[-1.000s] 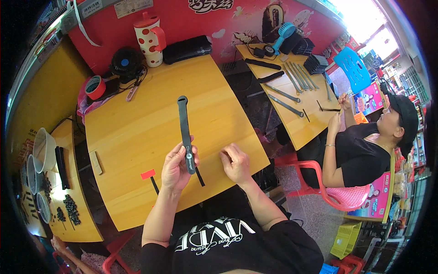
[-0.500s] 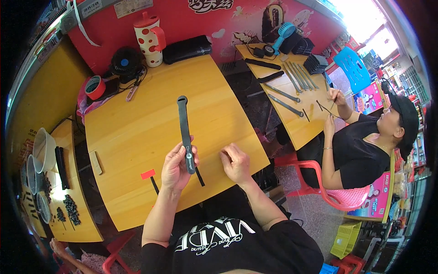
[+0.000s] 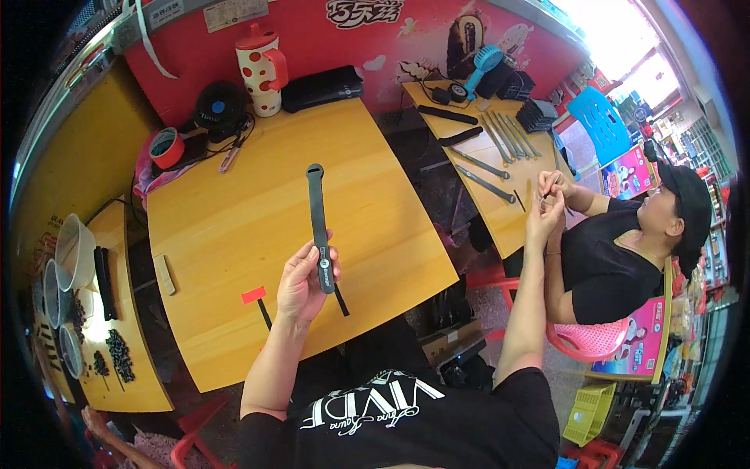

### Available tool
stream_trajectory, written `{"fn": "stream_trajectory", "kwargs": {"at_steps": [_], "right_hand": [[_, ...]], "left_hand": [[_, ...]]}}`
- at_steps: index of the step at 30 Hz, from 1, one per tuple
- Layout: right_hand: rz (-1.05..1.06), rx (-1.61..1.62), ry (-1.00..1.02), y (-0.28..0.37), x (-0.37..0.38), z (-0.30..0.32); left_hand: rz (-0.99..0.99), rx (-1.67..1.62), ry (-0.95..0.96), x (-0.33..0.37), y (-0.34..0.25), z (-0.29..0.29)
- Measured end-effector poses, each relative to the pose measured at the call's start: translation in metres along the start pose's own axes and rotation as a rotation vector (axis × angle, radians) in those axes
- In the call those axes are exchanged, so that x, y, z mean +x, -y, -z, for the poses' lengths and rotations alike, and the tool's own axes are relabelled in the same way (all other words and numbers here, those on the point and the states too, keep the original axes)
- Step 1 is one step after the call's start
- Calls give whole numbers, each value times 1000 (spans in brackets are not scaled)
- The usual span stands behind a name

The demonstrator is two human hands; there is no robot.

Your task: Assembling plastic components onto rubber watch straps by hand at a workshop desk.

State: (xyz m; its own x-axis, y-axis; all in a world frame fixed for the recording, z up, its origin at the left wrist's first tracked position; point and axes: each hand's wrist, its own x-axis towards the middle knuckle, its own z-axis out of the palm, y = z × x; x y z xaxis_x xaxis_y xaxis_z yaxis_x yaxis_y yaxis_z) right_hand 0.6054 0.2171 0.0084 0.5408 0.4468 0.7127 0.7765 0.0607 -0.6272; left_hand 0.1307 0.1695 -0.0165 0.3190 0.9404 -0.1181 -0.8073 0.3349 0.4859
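My left hand [image 3: 301, 280] is closed around the lower end of a dark grey strap [image 3: 316, 207]. The strap stands out above the wooden table, its rounded, slotted end farthest from me. A thin black strip [image 3: 341, 301] shows just beside that hand, lying toward the table's near edge. Far to the right, my right hand [image 3: 539, 223] reaches over to the co-worker's hands [image 3: 555, 184], overlapping them in view. Its fingertips point upward close to theirs; whether it holds anything is hidden. On the table left of my left forearm lies a red tag [image 3: 253, 295] with a black strip [image 3: 265, 314].
The table [image 3: 226, 227] carries a spotted tumbler [image 3: 260, 74], black pouch [image 3: 322, 88], small fan [image 3: 219, 108] and red tape roll [image 3: 166, 148]. On the co-worker's table lie several grey straps [image 3: 484, 184]. At left are plastic bowls [image 3: 76, 254] and small black pieces [image 3: 119, 356].
My right hand has left the table's right side and stretched right to the co-worker, whose hands have come closer together. The left hand keeps the strap nearly still.
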Motion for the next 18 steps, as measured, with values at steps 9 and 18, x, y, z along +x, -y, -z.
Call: {"fn": "stream_trajectory", "kwargs": {"at_steps": [9, 18], "right_hand": [[-462, 393, 193, 22, -26, 16], [-732, 1082, 809, 173, -196, 92]], "left_hand": [[-54, 0, 7, -1, -3, 7], [42, -4, 40, -24, 0, -25]]}}
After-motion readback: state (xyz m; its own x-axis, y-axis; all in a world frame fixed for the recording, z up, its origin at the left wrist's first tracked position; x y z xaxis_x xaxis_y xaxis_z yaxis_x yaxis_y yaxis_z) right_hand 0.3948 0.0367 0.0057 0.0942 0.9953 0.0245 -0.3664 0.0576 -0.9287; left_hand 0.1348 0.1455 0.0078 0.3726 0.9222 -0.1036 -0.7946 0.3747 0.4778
